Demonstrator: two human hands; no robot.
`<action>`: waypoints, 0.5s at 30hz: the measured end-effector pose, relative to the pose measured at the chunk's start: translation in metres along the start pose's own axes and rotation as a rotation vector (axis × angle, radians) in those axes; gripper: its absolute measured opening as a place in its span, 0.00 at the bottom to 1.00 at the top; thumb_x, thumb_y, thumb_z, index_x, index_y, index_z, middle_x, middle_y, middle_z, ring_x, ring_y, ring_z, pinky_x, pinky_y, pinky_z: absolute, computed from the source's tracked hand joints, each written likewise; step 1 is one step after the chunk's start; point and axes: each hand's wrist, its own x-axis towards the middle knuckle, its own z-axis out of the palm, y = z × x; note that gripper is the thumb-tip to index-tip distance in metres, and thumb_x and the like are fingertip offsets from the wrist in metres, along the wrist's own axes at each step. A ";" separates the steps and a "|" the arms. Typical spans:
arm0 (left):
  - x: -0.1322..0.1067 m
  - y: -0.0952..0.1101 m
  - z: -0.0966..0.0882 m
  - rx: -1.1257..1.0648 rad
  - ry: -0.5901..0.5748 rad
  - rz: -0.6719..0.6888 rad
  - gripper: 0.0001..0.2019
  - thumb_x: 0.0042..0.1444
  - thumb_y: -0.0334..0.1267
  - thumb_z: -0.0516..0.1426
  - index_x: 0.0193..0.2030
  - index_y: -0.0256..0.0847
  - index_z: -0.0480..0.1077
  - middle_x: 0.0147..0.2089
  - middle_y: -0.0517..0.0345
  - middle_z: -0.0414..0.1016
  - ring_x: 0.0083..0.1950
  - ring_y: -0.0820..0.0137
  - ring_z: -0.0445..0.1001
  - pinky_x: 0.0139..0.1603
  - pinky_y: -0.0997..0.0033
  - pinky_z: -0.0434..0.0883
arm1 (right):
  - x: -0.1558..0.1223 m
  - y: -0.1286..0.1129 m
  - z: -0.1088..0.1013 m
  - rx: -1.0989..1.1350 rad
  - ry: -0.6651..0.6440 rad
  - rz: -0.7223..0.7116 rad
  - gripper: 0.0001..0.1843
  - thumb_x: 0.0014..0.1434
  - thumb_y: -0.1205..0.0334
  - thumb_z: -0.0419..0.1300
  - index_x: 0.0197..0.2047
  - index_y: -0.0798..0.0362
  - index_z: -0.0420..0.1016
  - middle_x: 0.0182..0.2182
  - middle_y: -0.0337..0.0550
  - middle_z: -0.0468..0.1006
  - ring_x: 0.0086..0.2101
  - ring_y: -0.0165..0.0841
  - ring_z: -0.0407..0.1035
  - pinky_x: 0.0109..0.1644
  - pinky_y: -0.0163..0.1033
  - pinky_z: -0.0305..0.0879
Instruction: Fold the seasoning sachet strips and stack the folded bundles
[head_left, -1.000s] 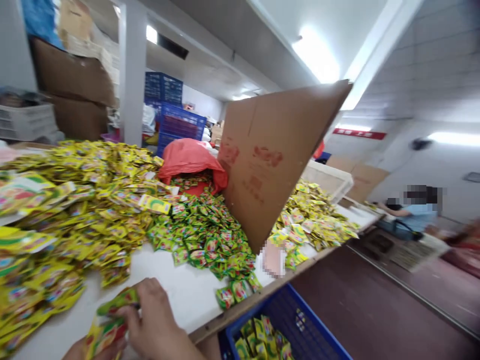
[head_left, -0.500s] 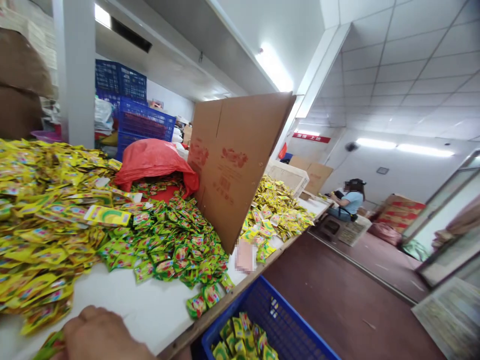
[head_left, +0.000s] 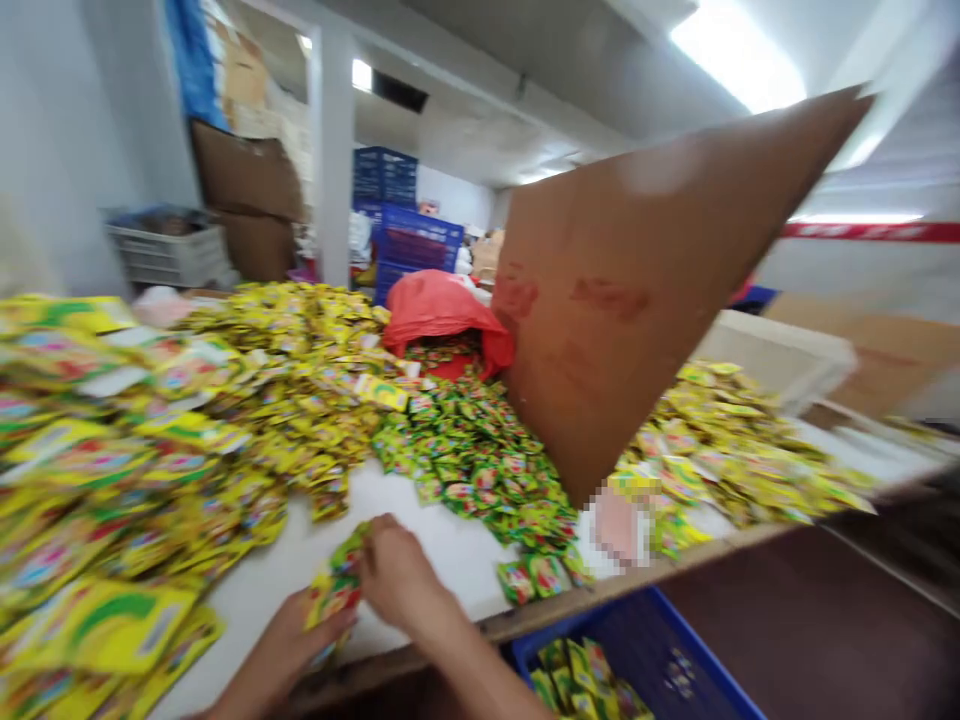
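My left hand (head_left: 304,625), low in the middle of the view, is closed around a small stack of yellow and green snack packets (head_left: 336,588). My right hand (head_left: 397,568) grips the upper end of the same stack, its fingers folded over the green packet there. Both hands are just above the white table top (head_left: 251,590). Beyond them lies a heap of small green packets (head_left: 484,470). To the left spreads a big pile of yellow packets (head_left: 292,360), nearest and largest at the lower left (head_left: 112,630).
A cardboard sheet (head_left: 600,300) stands upright beside the green heap, with more yellow packets (head_left: 720,440) behind it. A red bag (head_left: 442,310) lies open toward the heap. Below the wooden table edge (head_left: 547,615) sits a blue crate (head_left: 637,630) holding packets.
My view has swung left, so the table's things appear farther right. My left hand has come into view, and both hands now hold the packets together. The person in the background is out of view.
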 end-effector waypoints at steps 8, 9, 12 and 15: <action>-0.010 -0.003 0.006 -0.295 -0.051 -0.015 0.16 0.41 0.45 0.61 0.30 0.34 0.67 0.26 0.60 0.66 0.27 0.73 0.60 0.28 0.76 0.60 | 0.000 0.007 0.006 0.108 0.006 -0.091 0.04 0.54 0.69 0.50 0.33 0.54 0.65 0.33 0.45 0.70 0.34 0.33 0.67 0.36 0.34 0.58; -0.010 -0.004 0.006 -0.305 -0.057 -0.007 0.15 0.41 0.44 0.61 0.30 0.34 0.66 0.25 0.61 0.65 0.26 0.74 0.60 0.27 0.77 0.59 | -0.001 0.007 0.006 0.111 0.006 -0.077 0.04 0.54 0.69 0.50 0.33 0.54 0.64 0.33 0.45 0.70 0.33 0.33 0.66 0.35 0.34 0.57; -0.013 -0.005 0.005 -0.318 -0.081 0.001 0.14 0.42 0.43 0.60 0.30 0.34 0.66 0.25 0.62 0.64 0.26 0.75 0.59 0.26 0.77 0.58 | 0.000 0.007 0.006 0.083 -0.017 -0.041 0.03 0.54 0.68 0.51 0.33 0.55 0.64 0.32 0.45 0.70 0.33 0.33 0.66 0.34 0.34 0.56; -0.014 -0.003 0.003 -0.324 -0.080 0.012 0.14 0.42 0.43 0.61 0.31 0.34 0.67 0.25 0.62 0.66 0.27 0.74 0.59 0.27 0.77 0.58 | 0.002 0.007 0.004 0.037 -0.042 -0.002 0.03 0.55 0.66 0.51 0.33 0.55 0.64 0.31 0.45 0.71 0.32 0.35 0.67 0.33 0.35 0.55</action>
